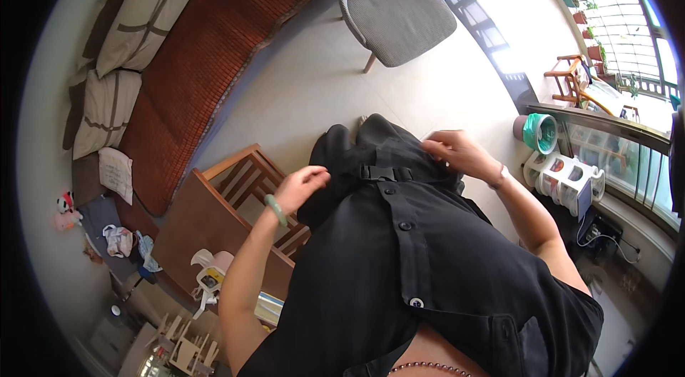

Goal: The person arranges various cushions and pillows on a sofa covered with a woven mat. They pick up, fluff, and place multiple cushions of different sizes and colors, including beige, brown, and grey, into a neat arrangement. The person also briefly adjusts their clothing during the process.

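A black buttoned dress (364, 255) covers my body, with a buckled belt (385, 173) at the waist. My left hand (302, 188), with a pale green bangle (275, 210) at its wrist, hovers just left of the skirt. Its fingers are slightly bent and apart, with nothing seen in them. At the other side of the waist, my right hand (462, 153) has its fingers curled together against the edge of the dress. Whatever they hold, if anything, cannot be made out. A band (502, 176) circles that wrist.
On my left stands a brown wooden table (203, 234) with a slatted chair (250, 170) beside it. A sofa with a rust-red cover (207, 56) runs behind. Ahead is a grey chair (399, 16). To the right are a lined bin (540, 133) and a white rack (564, 177).
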### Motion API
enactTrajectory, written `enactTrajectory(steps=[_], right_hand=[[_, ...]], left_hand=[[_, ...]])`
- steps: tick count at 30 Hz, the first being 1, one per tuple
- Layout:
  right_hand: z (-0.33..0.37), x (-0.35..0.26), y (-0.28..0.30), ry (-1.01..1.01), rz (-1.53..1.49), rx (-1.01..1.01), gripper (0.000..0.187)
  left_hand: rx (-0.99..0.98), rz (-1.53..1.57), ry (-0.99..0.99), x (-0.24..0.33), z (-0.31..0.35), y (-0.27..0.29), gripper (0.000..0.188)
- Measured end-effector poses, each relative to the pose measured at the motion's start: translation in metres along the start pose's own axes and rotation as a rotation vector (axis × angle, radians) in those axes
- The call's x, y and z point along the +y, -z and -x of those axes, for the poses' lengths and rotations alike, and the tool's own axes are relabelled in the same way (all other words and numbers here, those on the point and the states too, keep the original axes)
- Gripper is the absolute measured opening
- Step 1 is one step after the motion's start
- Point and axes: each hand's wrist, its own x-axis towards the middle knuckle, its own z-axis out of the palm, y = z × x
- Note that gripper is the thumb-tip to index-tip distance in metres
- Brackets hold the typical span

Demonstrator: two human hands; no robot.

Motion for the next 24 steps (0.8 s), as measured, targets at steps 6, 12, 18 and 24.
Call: enactTrajectory(steps=[6, 12, 18, 24], right_hand=[[-0.051, 0.002, -0.024, 0.458, 0.311, -0.060, 0.025], [-0.084, -0.027, -0.023, 0.440, 0.298, -0.261, 0.032], [-0.184, -0.079, -0.041, 0.248, 0.220, -0.705, 0.059], [-0.301, -0.172, -0.028, 0.205, -0.843, -0.518, 0.085]], left_hand=[[0.109, -0.240, -0.124, -0.011, -0.007, -0.021, 0.020], [0.341, -0.217, -0.189, -0.003, 0.017, -0.036, 0.022], [0.274, -0.007, -0.179, -0.029, -0.015, 0.022, 0.027], [0.027, 1.093, -0.413, 0.087, -0.105, 0.133, 0.064]])
